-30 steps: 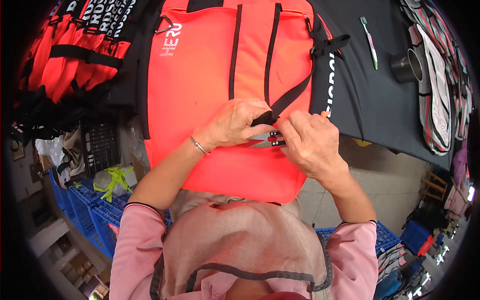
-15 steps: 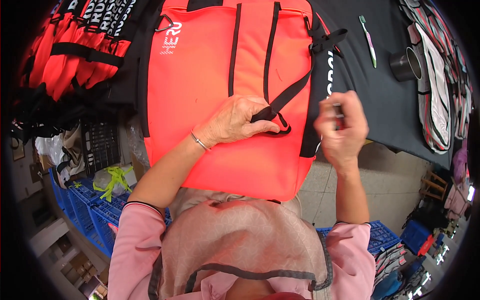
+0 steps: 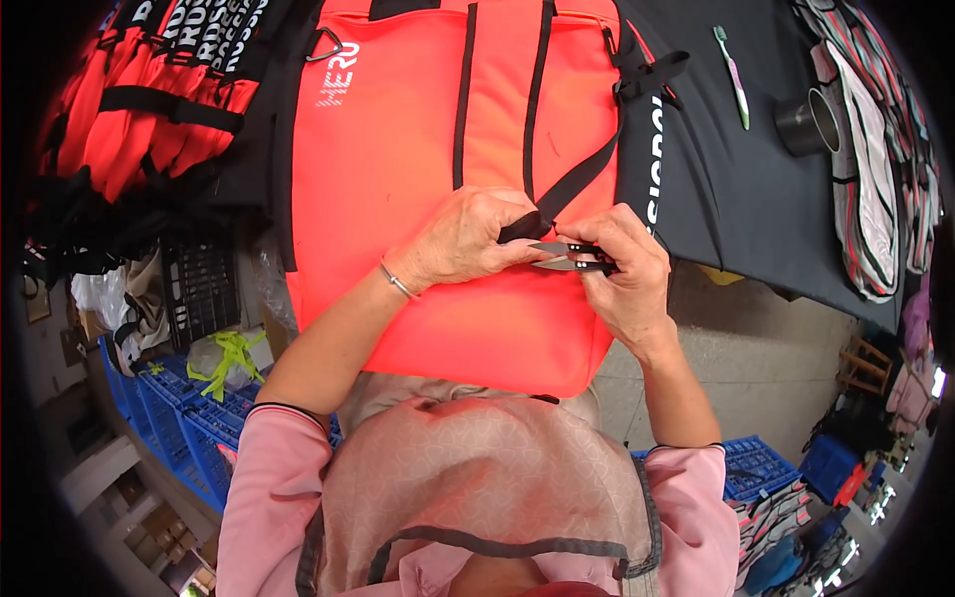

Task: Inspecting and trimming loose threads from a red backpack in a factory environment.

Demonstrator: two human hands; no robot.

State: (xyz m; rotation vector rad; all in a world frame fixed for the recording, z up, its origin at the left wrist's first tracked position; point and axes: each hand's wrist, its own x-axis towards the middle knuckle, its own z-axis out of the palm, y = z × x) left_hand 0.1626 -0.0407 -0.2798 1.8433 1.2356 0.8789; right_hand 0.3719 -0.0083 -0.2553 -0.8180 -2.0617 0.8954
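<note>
A bright coral-red backpack (image 3: 398, 159) with black side panels lies in front of me, its near end reaching my lap. My left hand (image 3: 468, 239) pinches a folded piece of black webbing strap (image 3: 582, 179) near the lower end of the padded shoulder strap (image 3: 500, 99). Thread snips (image 3: 587, 257) with dark handles are gripped in my right hand (image 3: 629, 274). Their two metal blades are parted and point left, right at the left thumb and the held webbing. The fingers partly hide the strap's end.
A toothbrush (image 3: 734, 80) and a dark cup (image 3: 804, 124) lie on the black-covered table (image 3: 686, 189). Grey fabric pieces (image 3: 860, 179) are piled at the right edge. Red-and-black strap pieces (image 3: 169, 124) are heaped at left. Blue plastic crates (image 3: 164, 398) stand below.
My right hand has come left and in over the backpack, bringing the snips' blades to the held webbing. The left hand has stayed nearly still.
</note>
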